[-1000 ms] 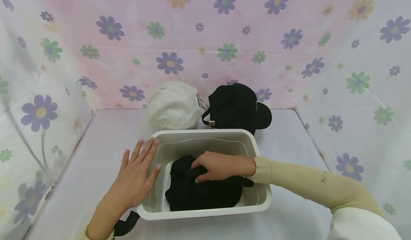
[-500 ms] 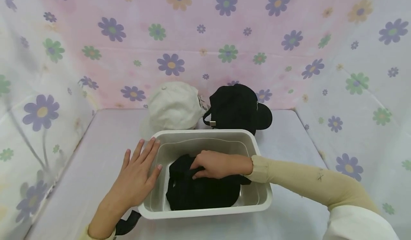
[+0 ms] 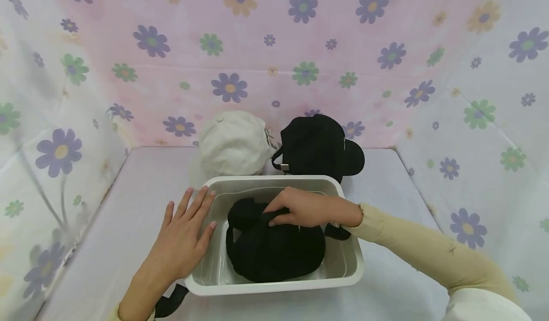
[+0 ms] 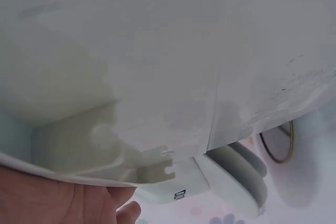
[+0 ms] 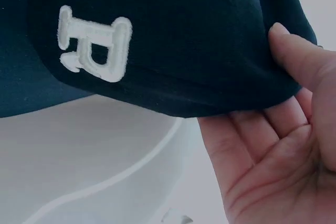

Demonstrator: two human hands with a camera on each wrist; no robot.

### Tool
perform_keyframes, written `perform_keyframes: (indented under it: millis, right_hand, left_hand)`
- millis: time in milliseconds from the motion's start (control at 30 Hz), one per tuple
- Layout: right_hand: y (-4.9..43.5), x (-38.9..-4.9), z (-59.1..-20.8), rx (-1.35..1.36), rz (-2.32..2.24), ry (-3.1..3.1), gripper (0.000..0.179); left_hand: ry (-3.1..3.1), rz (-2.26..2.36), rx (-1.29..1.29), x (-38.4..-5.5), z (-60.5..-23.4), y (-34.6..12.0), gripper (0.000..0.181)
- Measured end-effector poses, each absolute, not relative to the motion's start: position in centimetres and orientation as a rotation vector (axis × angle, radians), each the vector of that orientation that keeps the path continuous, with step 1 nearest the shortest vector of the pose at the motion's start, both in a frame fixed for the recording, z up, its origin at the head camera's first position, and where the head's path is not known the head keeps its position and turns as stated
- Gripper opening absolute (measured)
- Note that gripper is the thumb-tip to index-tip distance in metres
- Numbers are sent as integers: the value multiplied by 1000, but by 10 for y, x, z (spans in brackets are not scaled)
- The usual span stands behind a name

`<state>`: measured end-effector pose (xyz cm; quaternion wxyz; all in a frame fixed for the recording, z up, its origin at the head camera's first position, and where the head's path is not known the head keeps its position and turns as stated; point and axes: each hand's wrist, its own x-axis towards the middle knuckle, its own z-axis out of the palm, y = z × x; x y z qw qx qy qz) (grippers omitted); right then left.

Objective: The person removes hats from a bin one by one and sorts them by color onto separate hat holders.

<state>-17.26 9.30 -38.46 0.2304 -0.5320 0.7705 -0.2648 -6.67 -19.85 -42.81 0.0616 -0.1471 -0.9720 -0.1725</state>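
A black baseball cap (image 3: pixel 279 254) is inside a light grey plastic bin (image 3: pixel 274 289). My right hand (image 3: pixel 305 207) reaches in from the right and pinches the cap's crown between thumb and fingers. In the right wrist view the cap (image 5: pixel 184 51) bears a raised white letter P, with the thumb on its near face and the other fingers behind. My left hand (image 3: pixel 182 237) lies with straight, spread fingers on the bin's left rim. The left wrist view catches part of that hand (image 4: pixel 58 200) along the bin's edge (image 4: pixel 79 180).
Behind the bin, a white cap (image 3: pixel 233 142) and another black cap (image 3: pixel 313 144) sit side by side on the pale tabletop (image 3: pixel 150 178). A black strap (image 3: pixel 171 302) shows by the left wrist. Flower-printed cloth (image 3: pixel 274 49) encloses the back and sides.
My right hand has risen slightly and shifted right, drawing the cap's crown up so it looks fuller and rounder. The left hand keeps its place on the rim.
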Motion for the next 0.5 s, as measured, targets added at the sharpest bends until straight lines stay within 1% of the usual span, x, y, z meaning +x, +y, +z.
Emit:
perform_keyframes:
  millis: [233, 500]
  right_hand:
    - [112, -172, -361, -1455, -780, 2145, 24]
    - [140, -168, -315, -1514, -854, 2289, 29]
  left_hand:
    - [-2931, -524, -451, -67, -429, -198, 63]
    - [-2920, -548, -443, -67, -429, -198, 61]
